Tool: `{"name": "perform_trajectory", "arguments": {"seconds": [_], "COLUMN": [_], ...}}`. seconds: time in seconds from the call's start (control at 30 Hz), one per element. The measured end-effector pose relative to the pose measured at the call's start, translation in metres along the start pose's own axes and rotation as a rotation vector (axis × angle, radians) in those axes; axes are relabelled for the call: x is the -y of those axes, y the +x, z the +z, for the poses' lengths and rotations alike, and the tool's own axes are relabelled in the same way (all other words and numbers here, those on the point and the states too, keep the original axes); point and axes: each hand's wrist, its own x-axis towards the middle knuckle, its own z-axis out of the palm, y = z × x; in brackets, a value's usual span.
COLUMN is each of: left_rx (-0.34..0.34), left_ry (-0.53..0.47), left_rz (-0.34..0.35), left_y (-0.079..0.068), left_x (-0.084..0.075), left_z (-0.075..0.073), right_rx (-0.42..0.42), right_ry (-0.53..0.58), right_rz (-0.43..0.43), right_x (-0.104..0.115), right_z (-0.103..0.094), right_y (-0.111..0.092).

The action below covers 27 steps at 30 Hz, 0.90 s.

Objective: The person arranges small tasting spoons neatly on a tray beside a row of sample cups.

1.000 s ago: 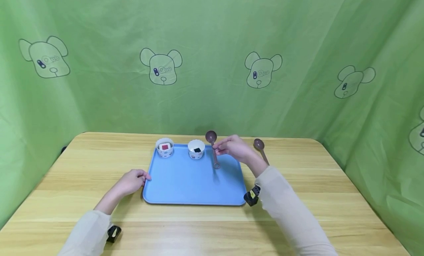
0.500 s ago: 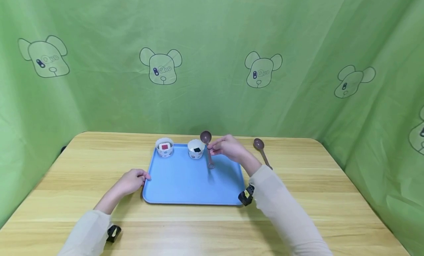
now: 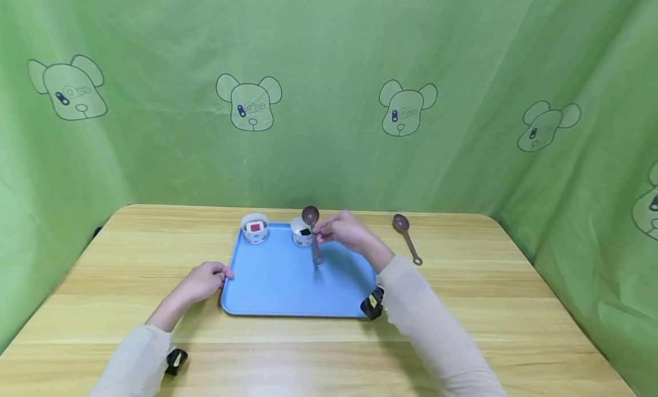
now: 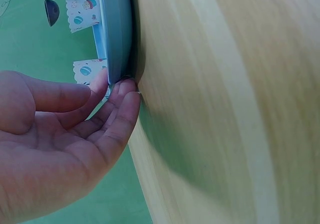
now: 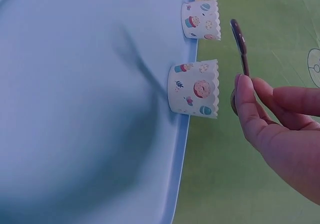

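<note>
My right hand (image 3: pixel 345 232) pinches a brown long-handled spoon (image 3: pixel 311 216) by its handle, bowl end up and away from me. The spoon is held above the blue tray (image 3: pixel 288 283) and overlaps the right paper cup (image 3: pixel 300 237) in the head view. A black piece (image 3: pixel 305 232) shows inside that cup. In the left paper cup (image 3: pixel 255 236) lies a white block with a red square (image 3: pixel 255 228). My left hand (image 3: pixel 205 280) grips the tray's left rim; in the left wrist view, its fingertips (image 4: pixel 131 101) reach the underside, with the index finger on the rim.
A second brown spoon (image 3: pixel 402 223) lies on the wooden table (image 3: pixel 462 305), right of the tray. Green cloth (image 3: pixel 329 157) with printed bear heads hangs behind and at both sides. A black wrist camera (image 3: pixel 372 304) sits under the right sleeve.
My right hand has moved left with the spoon, from right of the right cup to overlapping it. The second spoon's handle end now shows fully. My left hand stays put.
</note>
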Motion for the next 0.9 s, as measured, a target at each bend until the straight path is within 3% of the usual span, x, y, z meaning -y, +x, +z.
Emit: {"name": "perform_trajectory", "arguments": {"seconds": [0.9], "left_rx": [-0.008], "left_ry": [0.031], "left_rz": [0.015], "left_y": [-0.003], "left_x": [-0.003], "left_z": [-0.001], "right_rx": [-0.001], "right_ry": [0.004], "right_rz": [0.034], "right_x": [0.005], "right_z": [0.018], "right_y": [0.011]}}
